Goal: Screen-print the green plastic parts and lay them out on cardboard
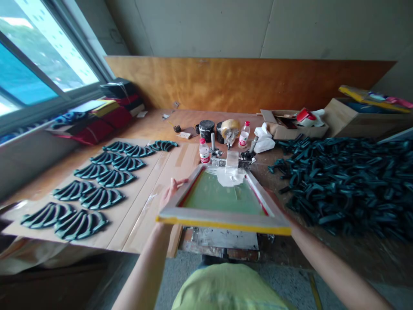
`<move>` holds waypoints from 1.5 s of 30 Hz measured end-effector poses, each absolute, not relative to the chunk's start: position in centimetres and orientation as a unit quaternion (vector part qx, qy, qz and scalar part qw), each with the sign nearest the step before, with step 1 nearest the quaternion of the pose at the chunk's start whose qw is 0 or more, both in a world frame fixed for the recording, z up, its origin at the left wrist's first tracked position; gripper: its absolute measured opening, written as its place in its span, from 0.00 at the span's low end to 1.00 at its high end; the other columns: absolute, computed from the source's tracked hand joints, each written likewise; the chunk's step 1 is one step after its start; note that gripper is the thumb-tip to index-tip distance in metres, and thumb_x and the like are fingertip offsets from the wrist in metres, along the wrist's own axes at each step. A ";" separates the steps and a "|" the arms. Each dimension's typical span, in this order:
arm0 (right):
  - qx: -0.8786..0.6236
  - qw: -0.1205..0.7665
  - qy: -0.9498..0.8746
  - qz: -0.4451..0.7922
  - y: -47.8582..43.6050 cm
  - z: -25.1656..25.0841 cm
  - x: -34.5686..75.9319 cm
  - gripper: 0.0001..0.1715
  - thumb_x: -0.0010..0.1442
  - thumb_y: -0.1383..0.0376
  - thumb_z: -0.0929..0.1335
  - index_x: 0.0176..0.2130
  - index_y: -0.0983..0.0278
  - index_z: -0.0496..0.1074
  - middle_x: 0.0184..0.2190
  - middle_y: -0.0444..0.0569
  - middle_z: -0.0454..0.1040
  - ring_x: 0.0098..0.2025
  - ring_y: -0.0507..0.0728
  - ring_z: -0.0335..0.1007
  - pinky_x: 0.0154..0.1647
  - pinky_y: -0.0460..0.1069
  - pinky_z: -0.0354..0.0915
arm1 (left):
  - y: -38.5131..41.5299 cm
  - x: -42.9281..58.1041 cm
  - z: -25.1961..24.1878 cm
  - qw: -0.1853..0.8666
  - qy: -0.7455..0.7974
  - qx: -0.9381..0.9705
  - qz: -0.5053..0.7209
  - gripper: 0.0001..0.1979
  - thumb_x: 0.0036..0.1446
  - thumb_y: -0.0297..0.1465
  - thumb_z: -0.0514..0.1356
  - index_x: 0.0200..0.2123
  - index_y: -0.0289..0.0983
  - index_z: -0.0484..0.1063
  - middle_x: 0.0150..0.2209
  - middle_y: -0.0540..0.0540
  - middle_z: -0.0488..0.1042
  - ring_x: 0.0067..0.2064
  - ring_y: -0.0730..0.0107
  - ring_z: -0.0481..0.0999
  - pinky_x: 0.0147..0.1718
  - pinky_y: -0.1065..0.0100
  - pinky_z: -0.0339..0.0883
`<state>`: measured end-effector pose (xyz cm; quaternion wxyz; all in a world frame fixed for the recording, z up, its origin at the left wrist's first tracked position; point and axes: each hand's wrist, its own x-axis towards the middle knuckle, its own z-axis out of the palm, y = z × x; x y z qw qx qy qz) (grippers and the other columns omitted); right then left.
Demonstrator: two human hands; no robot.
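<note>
A metal screen frame [222, 215] with green mesh and a yellow front edge is clamped at its far end, raised over a metal plate [226, 238]. White paste [230, 177] lies at the mesh's far end, beside a squeegee-like block [232, 159]. My left hand [172, 189] is at the frame's left side, its fingers bent against the rail and partly hidden. My right hand [274, 199] is at the right side, mostly hidden behind the rail, its fingers out of sight.
Dark green fan-shaped pieces [101, 196] lie in rows on cardboard [145, 215] at the left. A large heap of dark green parts [351, 185] covers the right. Bottles [204, 151], black tubs [206, 130] and open boxes [297, 131] stand behind the frame.
</note>
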<state>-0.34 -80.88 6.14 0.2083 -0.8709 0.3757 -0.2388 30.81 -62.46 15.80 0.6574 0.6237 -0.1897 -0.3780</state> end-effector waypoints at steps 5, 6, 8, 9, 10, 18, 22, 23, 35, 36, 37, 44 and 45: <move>-0.871 0.137 0.365 -0.298 -84.4 9.4 3.7 0.23 0.60 0.64 0.67 0.56 0.62 0.69 0.56 0.54 0.69 0.55 0.61 0.67 0.55 0.56 0.66 | -59.0 30.1 9.4 0.562 -0.175 0.637 -0.499 0.39 0.44 0.48 0.67 0.58 0.40 0.66 0.33 0.48 0.78 0.31 0.66 0.77 0.28 0.69 0.69; -0.885 0.114 0.351 -0.284 -84.6 10.0 5.3 0.29 0.58 0.65 0.69 0.58 0.63 0.66 0.59 0.55 0.65 0.59 0.62 0.63 0.58 0.56 0.63 | -58.9 30.0 7.8 0.557 -0.177 0.640 -0.499 0.43 0.44 0.48 0.68 0.61 0.41 0.62 0.32 0.49 0.78 0.30 0.66 0.76 0.28 0.69 0.69; -0.908 0.072 0.342 -0.230 -84.7 10.7 8.4 0.34 0.54 0.69 0.71 0.59 0.65 0.64 0.60 0.58 0.63 0.60 0.63 0.60 0.59 0.56 0.61 | -59.0 30.0 4.9 0.552 -0.182 0.657 -0.481 0.46 0.44 0.48 0.68 0.64 0.41 0.58 0.29 0.50 0.76 0.28 0.67 0.75 0.26 0.70 0.68; -0.916 0.062 0.344 -0.196 -84.7 10.9 9.6 0.32 0.53 0.70 0.71 0.57 0.66 0.65 0.57 0.58 0.66 0.58 0.63 0.62 0.57 0.56 0.62 | -59.2 30.0 3.7 0.552 -0.184 0.663 -0.472 0.46 0.44 0.49 0.67 0.64 0.41 0.58 0.28 0.50 0.76 0.28 0.68 0.75 0.26 0.70 0.68; -0.922 0.059 0.347 -0.160 -84.6 11.0 10.6 0.28 0.54 0.71 0.71 0.55 0.66 0.67 0.53 0.57 0.70 0.55 0.62 0.64 0.54 0.55 0.63 | -59.3 30.1 2.6 0.551 -0.188 0.664 -0.468 0.45 0.45 0.49 0.67 0.63 0.41 0.59 0.28 0.51 0.75 0.28 0.68 0.75 0.26 0.71 0.67; -0.951 0.098 0.288 -0.061 -81.7 9.0 9.7 0.09 0.56 0.73 0.65 0.35 0.63 0.74 0.35 0.52 0.76 0.42 0.60 0.69 0.43 0.51 0.62 | -59.0 30.5 1.5 0.545 -0.198 0.652 -0.488 0.37 0.48 0.49 0.65 0.59 0.41 0.64 0.31 0.49 0.76 0.29 0.69 0.75 0.27 0.71 0.67; -0.978 0.123 0.156 -0.059 -80.1 9.3 6.8 0.17 0.53 0.78 0.63 0.35 0.62 0.75 0.33 0.49 0.75 0.40 0.57 0.68 0.41 0.48 0.62 | -58.9 30.3 1.7 0.543 -0.196 0.651 -0.492 0.35 0.50 0.48 0.64 0.58 0.40 0.65 0.32 0.49 0.76 0.29 0.69 0.75 0.27 0.71 0.68; -0.980 0.129 0.143 -0.050 -80.2 9.6 6.5 0.17 0.53 0.78 0.63 0.34 0.61 0.75 0.32 0.47 0.75 0.39 0.56 0.68 0.40 0.48 0.61 | -58.9 30.3 1.7 0.544 -0.195 0.653 -0.489 0.34 0.50 0.48 0.64 0.58 0.40 0.65 0.32 0.49 0.76 0.29 0.69 0.75 0.27 0.71 0.68; -0.964 0.135 0.172 -0.151 -78.0 7.7 6.6 0.15 0.58 0.75 0.63 0.39 0.63 0.75 0.36 0.51 0.75 0.43 0.58 0.67 0.47 0.52 0.64 | -59.0 29.4 2.4 0.556 -0.188 0.676 -0.445 0.31 0.50 0.48 0.64 0.53 0.36 0.69 0.31 0.47 0.77 0.28 0.69 0.75 0.27 0.70 0.67; -0.962 0.146 0.177 -0.149 -78.4 8.1 6.5 0.13 0.59 0.74 0.64 0.39 0.62 0.75 0.36 0.50 0.75 0.43 0.58 0.68 0.46 0.51 0.64 | -59.0 29.4 2.6 0.559 -0.186 0.675 -0.444 0.31 0.49 0.48 0.64 0.52 0.36 0.70 0.31 0.47 0.77 0.28 0.69 0.75 0.27 0.70 0.67; -0.957 0.154 0.193 -0.150 -79.1 8.6 6.8 0.12 0.59 0.71 0.66 0.41 0.61 0.75 0.37 0.49 0.76 0.42 0.58 0.69 0.46 0.51 0.65 | -59.1 29.3 2.8 0.563 -0.185 0.673 -0.444 0.31 0.49 0.48 0.64 0.52 0.36 0.70 0.31 0.47 0.77 0.29 0.68 0.75 0.27 0.70 0.67; -0.908 0.137 0.369 -0.146 -85.9 12.5 11.9 0.39 0.54 0.64 0.73 0.63 0.53 0.61 0.46 0.49 0.76 0.44 0.60 0.73 0.45 0.51 0.66 | -59.0 29.5 7.3 0.577 -0.156 0.634 -0.490 0.39 0.43 0.46 0.69 0.58 0.39 0.64 0.28 0.49 0.77 0.27 0.67 0.76 0.26 0.69 0.68; -0.901 0.127 0.385 -0.153 -86.6 12.8 11.8 0.40 0.54 0.62 0.73 0.63 0.54 0.61 0.45 0.50 0.76 0.44 0.61 0.73 0.45 0.51 0.66 | -59.0 29.8 8.3 0.577 -0.158 0.626 -0.500 0.38 0.43 0.47 0.68 0.57 0.39 0.66 0.28 0.49 0.77 0.27 0.67 0.76 0.26 0.69 0.68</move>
